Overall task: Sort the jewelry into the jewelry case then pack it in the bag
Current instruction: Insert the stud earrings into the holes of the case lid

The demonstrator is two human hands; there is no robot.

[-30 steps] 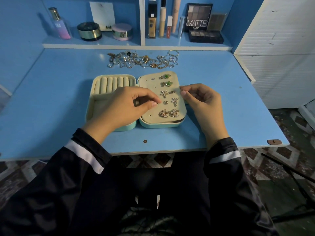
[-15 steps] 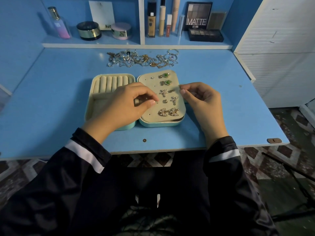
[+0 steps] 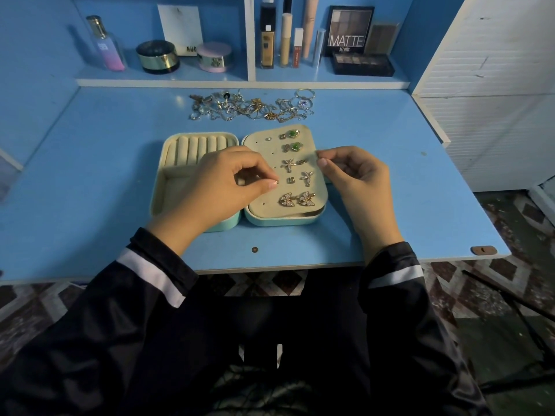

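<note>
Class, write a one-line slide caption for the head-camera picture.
Left hand pinches a tiny stud at the earring panel of the open case, right hand grips the panel's edge; unsorted jewelry lies behind.

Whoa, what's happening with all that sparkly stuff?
A person at a blue desk is filling an open jewelry case. The left hand pinches something tiny, probably a stud, against the earring panel, while the right hand pinches the panel's right edge. Several earrings are already pinned there. A pile of jewelry waits at the back of the desk.
</note>
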